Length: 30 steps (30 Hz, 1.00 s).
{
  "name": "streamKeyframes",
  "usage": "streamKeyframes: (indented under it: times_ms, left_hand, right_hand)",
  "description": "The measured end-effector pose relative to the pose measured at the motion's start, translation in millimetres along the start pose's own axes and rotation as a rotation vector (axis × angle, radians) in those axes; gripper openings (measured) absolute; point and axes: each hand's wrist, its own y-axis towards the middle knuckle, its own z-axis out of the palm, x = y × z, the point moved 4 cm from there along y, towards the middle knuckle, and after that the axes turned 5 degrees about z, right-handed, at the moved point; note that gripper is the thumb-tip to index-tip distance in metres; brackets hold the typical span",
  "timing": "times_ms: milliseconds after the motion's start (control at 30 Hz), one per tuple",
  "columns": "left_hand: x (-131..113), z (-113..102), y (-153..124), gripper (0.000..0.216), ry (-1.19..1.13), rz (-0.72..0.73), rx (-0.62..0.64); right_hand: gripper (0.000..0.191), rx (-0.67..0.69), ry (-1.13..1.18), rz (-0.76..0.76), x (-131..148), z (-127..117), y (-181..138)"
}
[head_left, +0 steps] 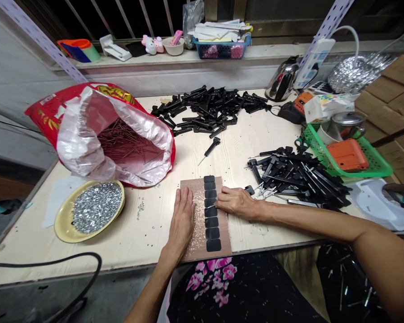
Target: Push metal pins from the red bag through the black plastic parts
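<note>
The brown board (225,235) lies at the near edge of the worktop (128,251), its long axis running away from the person, and a row of black pads (212,222) follows that line. The left hand (182,220) rests flat, fingers together, along the board's left side; the right hand (234,202) pinches a thin pin (210,207) crosswise over the row. A red bag (47,105) gapes toward the near right, full of reddish-brown rods (124,141); a yellow bowl (63,226) holds small metal pieces (97,206); a green basket (377,170) holds an orange box (348,156).

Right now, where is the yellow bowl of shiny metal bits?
In the head view, the yellow bowl sits toward the left of the table, on the near side of the open red bag and left of the left hand.
</note>
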Motion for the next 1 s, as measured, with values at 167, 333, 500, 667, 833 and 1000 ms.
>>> streamKeyframes:
  times_ms: [167,333,500,667,833,1000]
  left_hand:
    - [1.4,1.5,-0.9,0.048,0.031,0.005,0.002]
    - [7.8,2.7,-5.6,0.049,0.054,-0.004,-0.018]
    - [20.4,10.0,-8.5,0.055,0.041,-0.008,-0.059]
    - [16.7,10.8,-11.3,0.056,0.049,-0.009,-0.06]
    - [15.3,-19.2,-3.8,0.044,0.066,-0.06,-0.128]
    - [47.5,-70.9,2.3,0.027,0.165,-0.255,-0.277]
  right_hand:
    - [0.022,-0.008,0.012,0.067,4.3,3.0,-0.4]
    - [0.021,0.03,-0.031,0.158,-18.8,-26.2,4.4]
    - [0.002,0.247,-0.176,0.329,-72.0,-89.3,-13.2]
    - [0.013,0.192,-0.219,0.319,-96.5,-91.9,22.9]
    - [0.023,0.082,-0.268,0.111,-111.0,-9.8,96.9]
    - [0.022,0.113,-0.309,-0.043,-128.9,42.0,120.1]
